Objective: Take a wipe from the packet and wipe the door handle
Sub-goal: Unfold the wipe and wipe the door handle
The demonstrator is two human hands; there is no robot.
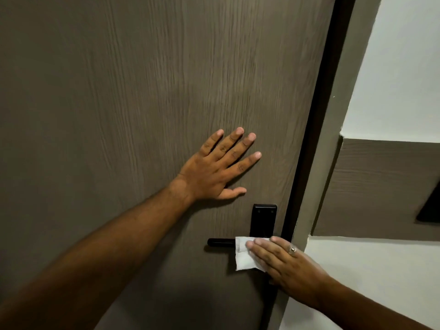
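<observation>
Two bare hands are showing against a dark wood-grain door (119,103). The left hand (220,167) is lying flat on the door panel with its fingers spread wide, holding nothing, just above and to the left of the black lock plate (263,220). The right hand (284,264), wearing a ring (292,250), is pressing a white wipe (244,254) with flattened fingers onto the black door handle (220,242). The wipe is draping over the right part of the lever, next to the lock plate, and hanging below it; the lever's left end is sticking out bare. To the right, the grey door frame (338,139) is meeting a white wall (404,67). No readable writing is showing on the lock or the wipe.
</observation>
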